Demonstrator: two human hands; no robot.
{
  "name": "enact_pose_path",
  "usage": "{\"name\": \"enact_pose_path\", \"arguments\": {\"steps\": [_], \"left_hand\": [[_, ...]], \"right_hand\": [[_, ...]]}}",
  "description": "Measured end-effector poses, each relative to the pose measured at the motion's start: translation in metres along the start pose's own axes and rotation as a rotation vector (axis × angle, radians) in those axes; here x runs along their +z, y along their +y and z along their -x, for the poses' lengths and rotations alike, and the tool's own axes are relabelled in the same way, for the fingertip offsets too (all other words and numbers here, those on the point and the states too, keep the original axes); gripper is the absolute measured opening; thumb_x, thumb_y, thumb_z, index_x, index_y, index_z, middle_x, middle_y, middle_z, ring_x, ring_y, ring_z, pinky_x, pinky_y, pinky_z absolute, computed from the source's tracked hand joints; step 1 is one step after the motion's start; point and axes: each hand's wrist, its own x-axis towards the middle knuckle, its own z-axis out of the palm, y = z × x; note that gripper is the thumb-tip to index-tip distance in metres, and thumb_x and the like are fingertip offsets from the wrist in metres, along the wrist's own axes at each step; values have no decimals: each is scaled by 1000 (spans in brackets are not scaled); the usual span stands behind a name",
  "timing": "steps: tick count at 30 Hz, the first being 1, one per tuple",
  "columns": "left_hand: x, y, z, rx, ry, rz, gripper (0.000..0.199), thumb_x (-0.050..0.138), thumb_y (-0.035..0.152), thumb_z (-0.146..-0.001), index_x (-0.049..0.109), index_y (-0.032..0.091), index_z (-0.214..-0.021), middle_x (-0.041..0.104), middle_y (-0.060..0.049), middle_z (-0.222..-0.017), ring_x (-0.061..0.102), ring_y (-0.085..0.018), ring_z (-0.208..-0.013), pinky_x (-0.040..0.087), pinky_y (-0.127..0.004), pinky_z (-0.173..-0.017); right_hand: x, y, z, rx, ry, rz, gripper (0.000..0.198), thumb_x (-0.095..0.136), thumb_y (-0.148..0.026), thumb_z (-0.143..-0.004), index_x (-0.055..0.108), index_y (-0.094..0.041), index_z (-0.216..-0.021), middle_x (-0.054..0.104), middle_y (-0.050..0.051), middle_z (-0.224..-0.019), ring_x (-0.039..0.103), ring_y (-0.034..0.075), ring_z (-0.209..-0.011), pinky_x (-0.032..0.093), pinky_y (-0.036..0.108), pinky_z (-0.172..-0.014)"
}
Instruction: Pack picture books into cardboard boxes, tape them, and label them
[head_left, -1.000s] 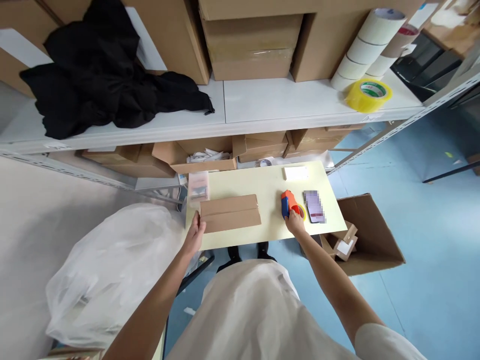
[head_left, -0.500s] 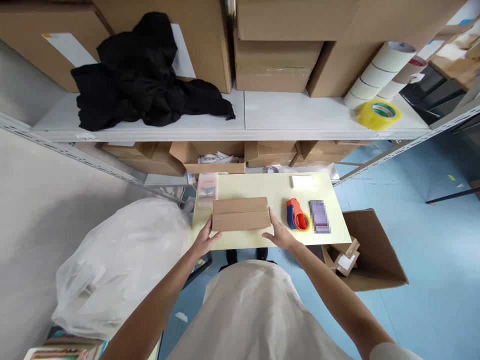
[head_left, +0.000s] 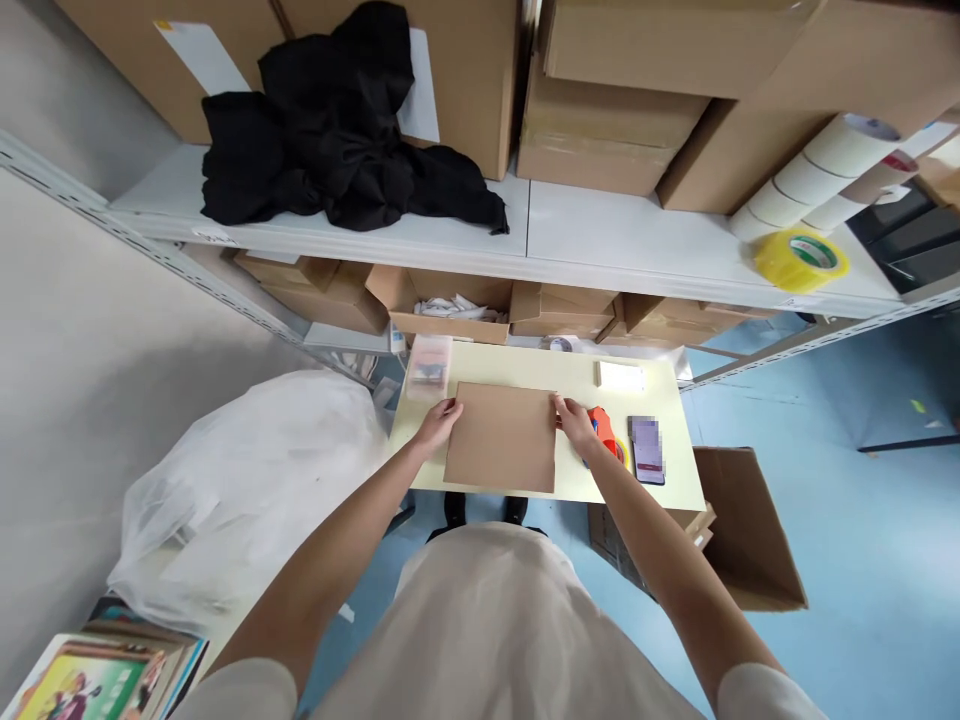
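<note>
A brown cardboard box point(head_left: 502, 438) shows me one broad, plain face above the front part of the pale yellow table point(head_left: 480, 360). My left hand point(head_left: 438, 424) pinches its far left corner. At the far right corner, my right hand point(head_left: 574, 420) grips the edge with fingers bent. Partly behind that hand and forearm is a red and blue tape dispenser point(head_left: 602, 424) with a roll of tape. A phone point(head_left: 646, 450) lies to the right of the dispenser, its screen partly blurred.
A clear plastic case point(head_left: 430, 366) and a stack of white labels point(head_left: 620, 376) sit at the table's back. A shelf point(head_left: 585, 220) spans behind, holding black cloth point(head_left: 345, 130) and yellow tape point(head_left: 801, 262). An open carton point(head_left: 750, 540) stands right; a plastic bag point(head_left: 255, 490) bulges left.
The box has tipped over, so a broad face now shows instead of the narrower seamed side. Both hands have shifted to its far corners. My view has turned slightly.
</note>
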Motion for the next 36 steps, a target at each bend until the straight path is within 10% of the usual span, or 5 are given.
{"name": "enact_pose_path", "arguments": {"steps": [14,18,21,30,36], "left_hand": [[-32,-67,32,4,-159,-173,70,47,27,-76,27,21,-143,28,-12,-150,33,-27,-134,33,-44,-105],[-36,-94,67,135,-241,-502,89,62,21,-63,24,14,-143,31,-16,-148,30,-30,-135,26,-44,-111],[-21,-96,70,226,-132,-593,78,65,23,-65,35,14,-137,46,-15,-138,42,-28,-128,34,-43,-106],[-6,-26,70,276,123,-622,20,51,28,-77,63,17,-89,68,-5,-77,62,-16,-66,48,-27,-67],[-7,47,61,206,107,-724,34,48,44,-80,56,20,-57,62,-3,-60,60,-17,-65,41,-26,-63]], "right_hand": [[-19,74,33,-216,-257,230,92,54,-59,-77,11,-20,-148,19,14,-152,21,25,-139,26,45,-110],[-12,117,60,-262,-221,534,113,76,-42,-60,10,-15,-148,37,21,-143,34,32,-133,33,50,-104],[2,129,66,-294,-119,592,87,67,-28,-69,24,-18,-144,55,17,-127,53,29,-117,43,46,-94],[4,59,73,-461,146,569,27,41,-30,-83,59,-18,-99,61,7,-83,59,20,-76,47,32,-70],[-15,-9,63,-371,183,680,30,37,-40,-86,52,-20,-70,54,4,-71,50,17,-63,37,28,-58]]}}
